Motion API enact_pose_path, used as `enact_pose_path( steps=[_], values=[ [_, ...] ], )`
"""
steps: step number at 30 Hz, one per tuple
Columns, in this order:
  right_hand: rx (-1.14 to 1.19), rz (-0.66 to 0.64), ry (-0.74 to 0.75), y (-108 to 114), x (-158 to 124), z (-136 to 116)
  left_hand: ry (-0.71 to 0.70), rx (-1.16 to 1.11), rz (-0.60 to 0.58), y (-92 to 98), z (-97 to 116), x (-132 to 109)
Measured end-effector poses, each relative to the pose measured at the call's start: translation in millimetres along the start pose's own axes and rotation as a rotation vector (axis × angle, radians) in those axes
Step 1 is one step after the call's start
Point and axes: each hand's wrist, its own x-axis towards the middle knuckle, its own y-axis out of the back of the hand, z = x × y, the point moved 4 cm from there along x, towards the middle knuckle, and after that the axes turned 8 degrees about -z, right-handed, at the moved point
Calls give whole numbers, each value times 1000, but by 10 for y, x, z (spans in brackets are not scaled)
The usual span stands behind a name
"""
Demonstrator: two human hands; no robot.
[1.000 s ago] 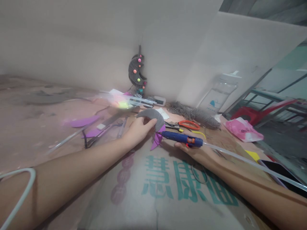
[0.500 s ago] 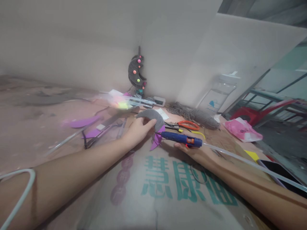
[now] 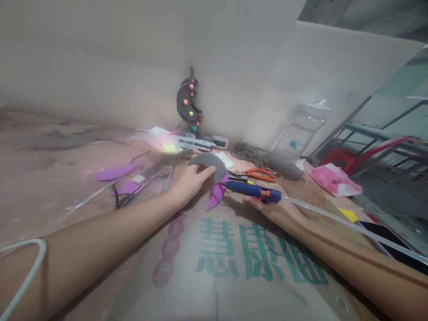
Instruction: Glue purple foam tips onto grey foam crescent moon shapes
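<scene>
My left hand [image 3: 192, 182] is closed on a purple crescent partly wrapped in grey yarn [image 3: 214, 164]. The bare purple tip [image 3: 217, 195] of the crescent points down towards me. In my right hand [image 3: 264, 204] is a blue hot glue gun [image 3: 252, 190], its nozzle pointing left at the purple part, close to where the yarn ends. Whether the nozzle touches it I cannot tell. A long clear glue stick [image 3: 321, 215] sticks out of the back of the gun. My right fingers are mostly hidden beneath the gun.
Printed cardboard [image 3: 187, 285] lies under my hands. Orange-handled pliers [image 3: 261, 174], grey yarn [image 3: 264, 160] and a bottle [image 3: 302, 131] are behind. Purple crescents [image 3: 115, 171] lie left, a phone [image 3: 391, 243] right. A decorated grey crescent [image 3: 184, 101] hangs on the wall.
The nozzle has shifted slightly right, off the purple piece's inner area towards its edge. Both hands keep their hold. The whole view has shifted slightly.
</scene>
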Motion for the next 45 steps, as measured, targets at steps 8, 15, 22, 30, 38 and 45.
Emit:
enact_pose_path(
  steps=[8, 15, 22, 30, 38, 45],
  values=[
    [-337, -4, 40, 0, 29, -116, 0, -26, -6, 7, -25, 11],
    [-356, 23, 51, 15, 23, -2, 27, -63, -6, -5, -30, 11],
    [-357, 33, 55, 9, 28, 76, 2, -61, -22, -4, -51, 25],
    [-290, 25, 53, 46, 51, 140, 25, -35, -26, -6, -50, 15],
    [-311, 43, 73, 64, 61, 160, 17, -44, -28, -5, -64, 20],
    [-280, 66, 53, 80, 66, 152, 48, -68, -26, -10, -54, 5]
  ],
)
